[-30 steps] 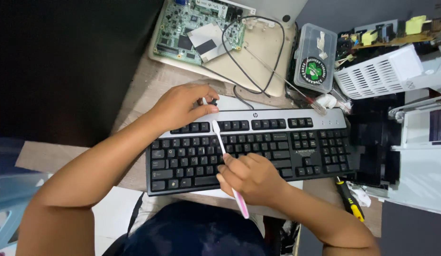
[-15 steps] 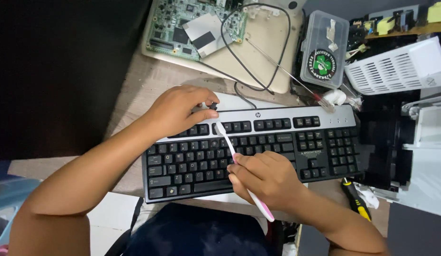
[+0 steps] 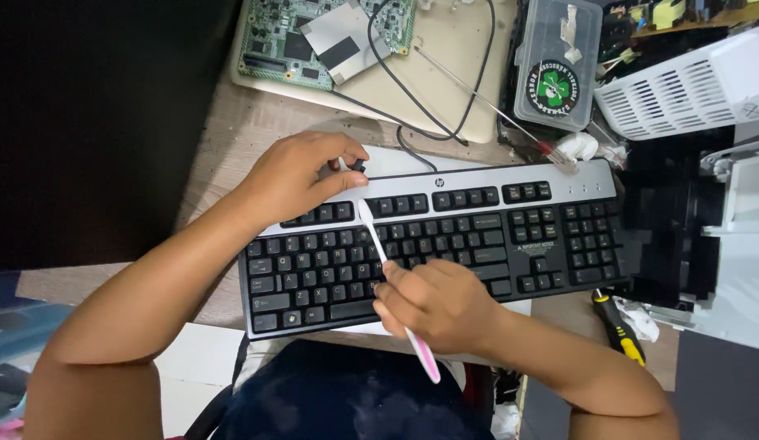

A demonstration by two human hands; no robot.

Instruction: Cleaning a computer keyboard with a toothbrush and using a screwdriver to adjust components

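A black and silver keyboard [image 3: 494, 236] lies across the wooden table in front of me. My left hand [image 3: 294, 175] rests on its upper left corner, fingers curled over the top edge and pinching a small dark piece there. My right hand [image 3: 432, 305] is closed around a white and pink toothbrush [image 3: 378, 244]. The brush head reaches up to the function key row, just right of my left thumb, and the pink handle end sticks out below my fist.
A green circuit board [image 3: 314, 37] sits on a beige panel [image 3: 445, 106] behind the keyboard, with black cables [image 3: 412, 90] looping over it. A clear plastic box [image 3: 555, 69] and a white vented casing [image 3: 681, 81] stand at the right. A yellow-handled screwdriver [image 3: 620, 330] lies near the table's right edge.
The view has drifted, so everything sits lower in frame. My right hand has moved the toothbrush slightly along the upper key rows. My left hand stays on the keyboard's corner.
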